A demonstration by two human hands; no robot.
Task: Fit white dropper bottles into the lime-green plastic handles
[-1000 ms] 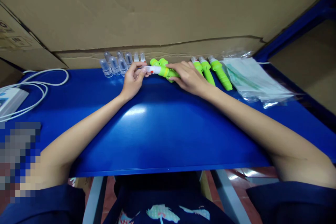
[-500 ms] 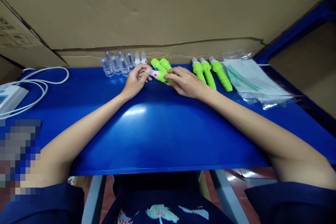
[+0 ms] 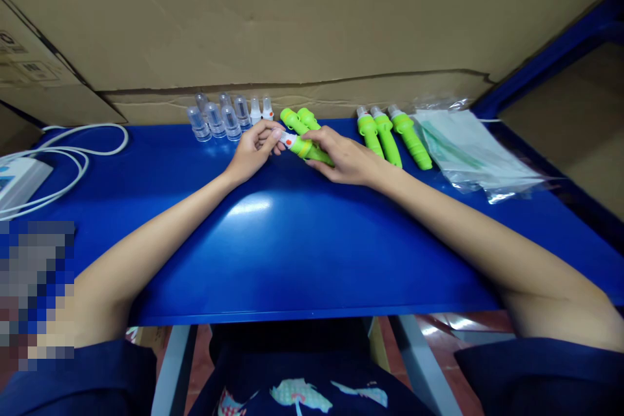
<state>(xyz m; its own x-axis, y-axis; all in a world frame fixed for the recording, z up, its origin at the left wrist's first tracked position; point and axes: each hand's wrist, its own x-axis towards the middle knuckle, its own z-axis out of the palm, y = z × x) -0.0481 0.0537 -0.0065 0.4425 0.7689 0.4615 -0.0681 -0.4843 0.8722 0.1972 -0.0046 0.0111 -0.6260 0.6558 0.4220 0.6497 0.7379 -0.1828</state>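
Note:
My right hand (image 3: 344,157) grips a lime-green pen-shaped device (image 3: 312,150) by its barrel, just above the blue table (image 3: 292,234). My left hand (image 3: 252,149) pinches the device's white tip with an orange dot (image 3: 287,140). Two more green barrels (image 3: 301,119) lie right behind the hands. Three green devices with grey tips (image 3: 390,133) lie in a row to the right. A cluster of clear plastic caps (image 3: 219,118) and two small white tips (image 3: 260,108) stand behind my left hand.
Clear plastic bags (image 3: 470,153) are piled at the right end of the table. A white device with looped white cable (image 3: 53,166) sits at the far left. Cardboard boxes (image 3: 292,19) form a wall along the table's back edge. A blue shelf post (image 3: 550,45) rises at right.
The white tip, sticking out farther from the green barrel a second ago, now sits close against it. Both hands have shifted slightly toward me with the device.

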